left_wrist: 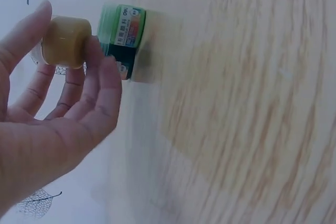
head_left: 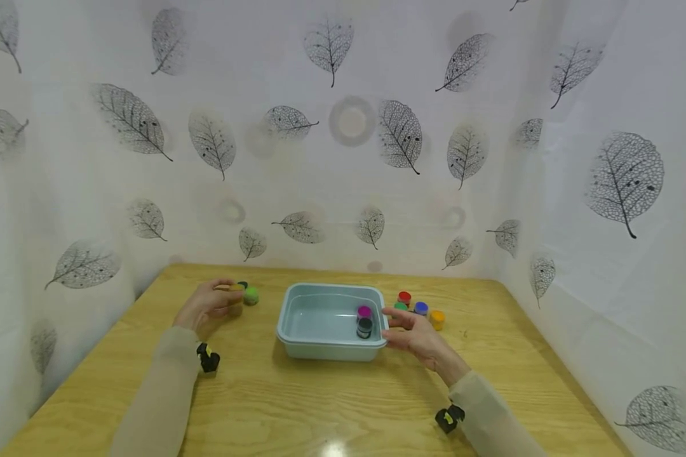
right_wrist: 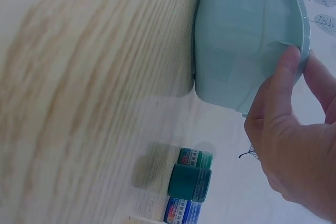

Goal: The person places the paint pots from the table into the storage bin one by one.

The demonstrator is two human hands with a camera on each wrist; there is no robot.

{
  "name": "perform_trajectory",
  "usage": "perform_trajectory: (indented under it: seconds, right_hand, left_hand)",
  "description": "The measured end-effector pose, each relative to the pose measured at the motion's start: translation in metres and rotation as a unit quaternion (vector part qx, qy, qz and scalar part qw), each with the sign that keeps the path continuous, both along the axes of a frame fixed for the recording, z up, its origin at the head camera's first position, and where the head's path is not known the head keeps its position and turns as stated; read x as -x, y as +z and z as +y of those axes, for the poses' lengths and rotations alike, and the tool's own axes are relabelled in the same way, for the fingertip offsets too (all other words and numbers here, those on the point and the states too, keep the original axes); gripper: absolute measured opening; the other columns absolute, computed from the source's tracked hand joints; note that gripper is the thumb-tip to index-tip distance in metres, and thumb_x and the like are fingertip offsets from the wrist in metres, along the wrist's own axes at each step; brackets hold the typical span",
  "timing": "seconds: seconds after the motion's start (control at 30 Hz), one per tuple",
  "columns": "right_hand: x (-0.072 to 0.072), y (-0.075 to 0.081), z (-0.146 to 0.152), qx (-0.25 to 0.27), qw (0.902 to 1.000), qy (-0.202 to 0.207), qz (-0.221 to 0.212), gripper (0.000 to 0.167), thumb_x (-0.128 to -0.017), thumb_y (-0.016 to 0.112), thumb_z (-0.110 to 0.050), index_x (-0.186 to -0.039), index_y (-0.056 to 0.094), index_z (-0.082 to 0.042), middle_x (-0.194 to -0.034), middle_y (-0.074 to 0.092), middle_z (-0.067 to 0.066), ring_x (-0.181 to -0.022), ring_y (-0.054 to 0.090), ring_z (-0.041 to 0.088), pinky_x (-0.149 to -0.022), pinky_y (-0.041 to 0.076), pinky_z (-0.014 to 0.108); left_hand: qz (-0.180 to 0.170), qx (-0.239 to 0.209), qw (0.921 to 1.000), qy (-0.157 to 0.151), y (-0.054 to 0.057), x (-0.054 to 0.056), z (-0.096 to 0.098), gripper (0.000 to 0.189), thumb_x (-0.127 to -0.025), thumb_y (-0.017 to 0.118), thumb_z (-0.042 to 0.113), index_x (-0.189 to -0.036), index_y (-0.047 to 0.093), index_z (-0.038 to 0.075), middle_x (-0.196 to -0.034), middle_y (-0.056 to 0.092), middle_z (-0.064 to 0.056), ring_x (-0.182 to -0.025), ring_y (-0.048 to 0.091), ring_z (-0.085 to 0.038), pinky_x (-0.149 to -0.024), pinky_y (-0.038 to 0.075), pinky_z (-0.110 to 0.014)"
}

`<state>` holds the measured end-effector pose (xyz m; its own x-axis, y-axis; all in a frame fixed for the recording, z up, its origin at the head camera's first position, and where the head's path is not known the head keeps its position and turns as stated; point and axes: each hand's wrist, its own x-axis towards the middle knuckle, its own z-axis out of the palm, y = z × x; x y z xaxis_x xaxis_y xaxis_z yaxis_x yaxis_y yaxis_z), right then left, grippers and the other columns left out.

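Your left hand (head_left: pixel 211 303), left of centre in the head view, covers part of the ochre jar (left_wrist: pixel 67 40) it holds; the left wrist view, upper left, shows that jar pinched between thumb and fingers. Behind it, the dark green jar (left_wrist: pixel 122 59) is largely hidden, only a sliver showing past your fingers in the head view, while the light green jar (head_left: pixel 251 296) sits just beside it in plain sight. Your right hand (head_left: pixel 417 338), right of centre, partly hides the green-lidded jar (head_left: pixel 400 306) and the lower part of the blue jar (head_left: pixel 421 308). The red jar (head_left: pixel 404 297) stands behind these and the orange jar (head_left: pixel 437 320) to their right. In the right wrist view the bottom edge cuts off the blue jar and the top edge cuts off the basin; the labels are too small to read. Both sleeves run out of the head view's bottom edge. A leaf-printed cloth (head_left: pixel 343 184) hangs round the table (head_left: pixel 331 406). The pale blue basin (head_left: pixel 331 352) is at the middle of the frame, its right rim pinched by your right fingers; inside, toward the right end, a magenta jar (head_left: pixel 364 312) stands behind a dark jar (head_left: pixel 364 328).
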<state>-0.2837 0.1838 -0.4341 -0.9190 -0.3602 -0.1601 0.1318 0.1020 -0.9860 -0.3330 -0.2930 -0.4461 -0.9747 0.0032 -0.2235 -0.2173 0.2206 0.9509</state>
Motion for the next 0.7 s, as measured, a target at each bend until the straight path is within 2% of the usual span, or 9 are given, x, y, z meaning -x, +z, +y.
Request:
perform_trajectory:
  seconds: [0.07,0.17,0.27,0.43,0.7]
  right_hand:
    - [0.0,0.0,0.0,0.0,1.0,0.0,-0.002,0.066,-0.089,0.071,-0.007,-0.147,0.041,-0.002,-0.13,0.047,0.026,-0.093,0.066,0.018,-0.092,0.057,0.041]
    - [0.0,0.001,0.0,0.0,1.0,-0.001,-0.004,0.065,-0.089,0.071,-0.007,-0.147,0.041,-0.002,-0.131,0.046,0.027,-0.094,0.066,0.018,-0.093,0.057,0.041]
    - [0.0,0.002,0.0,-0.001,1.0,-0.001,-0.004,0.065,-0.089,0.071,-0.007,-0.147,0.042,-0.002,-0.132,0.045,0.027,-0.094,0.065,0.018,-0.092,0.057,0.041]
    - [0.0,0.002,-0.001,-0.004,1.0,-0.003,-0.004,0.065,-0.089,0.072,-0.008,-0.146,0.043,-0.002,-0.131,0.046,0.027,-0.094,0.066,0.019,-0.092,0.057,0.04]
    - [0.0,0.002,0.0,-0.001,1.0,-0.007,-0.007,0.064,-0.089,0.071,-0.006,-0.146,0.043,-0.002,-0.131,0.047,0.027,-0.094,0.066,0.019,-0.091,0.058,0.039]
  left_hand:
    - [0.011,0.0,0.9999,-0.008,0.003,0.0,0.001,0.08,-0.091,0.071,0.027,-0.153,0.026,0.003,-0.153,0.03,-0.026,-0.116,0.056,-0.023,-0.104,0.05,-0.042]
    - [0.029,-0.03,0.999,-0.018,0.007,-0.002,0.004,0.079,-0.092,0.07,0.021,-0.153,0.024,0.0,-0.154,0.025,-0.027,-0.108,0.061,-0.015,-0.109,0.046,-0.042]
    - [0.043,-0.043,0.9979,-0.022,0.01,-0.003,0.009,0.075,-0.093,0.068,0.016,-0.152,0.026,-0.003,-0.151,0.029,-0.028,-0.099,0.063,-0.007,-0.111,0.043,-0.042]
    - [0.044,-0.052,0.9974,-0.024,0.015,-0.002,0.019,0.07,-0.094,0.067,0.011,-0.15,0.029,-0.005,-0.143,0.04,-0.025,-0.096,0.064,-0.004,-0.111,0.043,-0.04]
    - [0.042,-0.063,0.9966,-0.031,0.021,0.003,0.037,0.071,-0.095,0.065,0.012,-0.151,0.025,-0.005,-0.148,0.036,-0.027,-0.093,0.063,-0.003,-0.11,0.045,-0.039]
